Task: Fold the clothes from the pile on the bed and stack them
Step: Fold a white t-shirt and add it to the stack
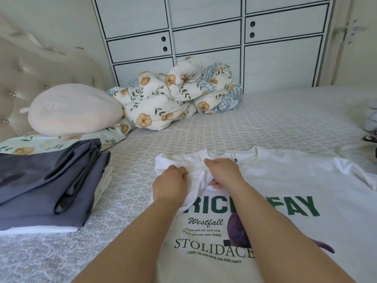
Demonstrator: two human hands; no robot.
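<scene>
A bedroom; a bed [265,119] with a pale patterned cover fills the view, and a white wardrobe [204,27] with dark-lined panels stands behind it at twelve o'clock.

At the centre, the fingers [210,161] of the right hand [223,170] are curled down and pinch a fold of white cloth just below the collar; the left hand [170,185], just beside it at nine o'clock, has its fingers curled round the bunched sleeve fabric; both bare forearms reach in from six o'clock.

The cloth they hold is a white T-shirt [285,180], lying front up on the bed, spread from the centre towards four o'clock; its collar points to twelve o'clock; its left sleeve is folded inward over the chest; green and black lettering and a purple figure show on the front, partly hidden by the right forearm.

At nine o'clock, well apart from the shirt, lies a stack of folded clothes [44,186]: grey-blue garments on top, white ones beneath.

Beyond it, at ten o'clock, a cream pillow [73,109] rests against a tufted headboard [30,68]; a crumpled floral duvet [173,97] sits at eleven to twelve o'clock; at three o'clock, at the frame edge, a small heap of clothes [370,127] is only partly visible.
</scene>
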